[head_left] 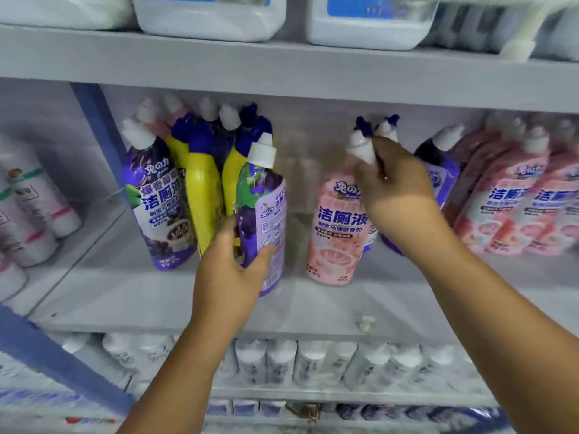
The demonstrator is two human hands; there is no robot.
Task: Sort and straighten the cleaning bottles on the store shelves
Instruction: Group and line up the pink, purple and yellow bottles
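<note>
Both forearms reach up from the bottom edge toward the middle shelf [188, 296]. Left hand [232, 264] wraps the lower body of a purple bottle [261, 220] — thumb across the label, fingers behind it, white cap up, bottle leaning slightly and its base at or just above the shelf board; contact there is hard to judge. Right hand [391, 180] grips the neck of a pink bottle [336, 227] just under its white cap, fingers curled round it; the pink bottle stands on the shelf, to the right of the left hand, with a bare gap between the two held bottles.

Left of the left hand: a tight cluster of yellow bottles [203, 195] with blue tops, touching the held purple one, and another purple bottle [156, 198] in front of them, tilted. Behind the right hand, blue-capped nozzles and a further purple bottle, mostly hidden. Right of the right hand — a row of pink bottles [507, 202], leaning. Small white clip [365, 322] on the shelf's front lip, below the right forearm. White jugs [213, 17] on the shelf above; white bottles [282, 361] in a row on the shelf below.
</note>
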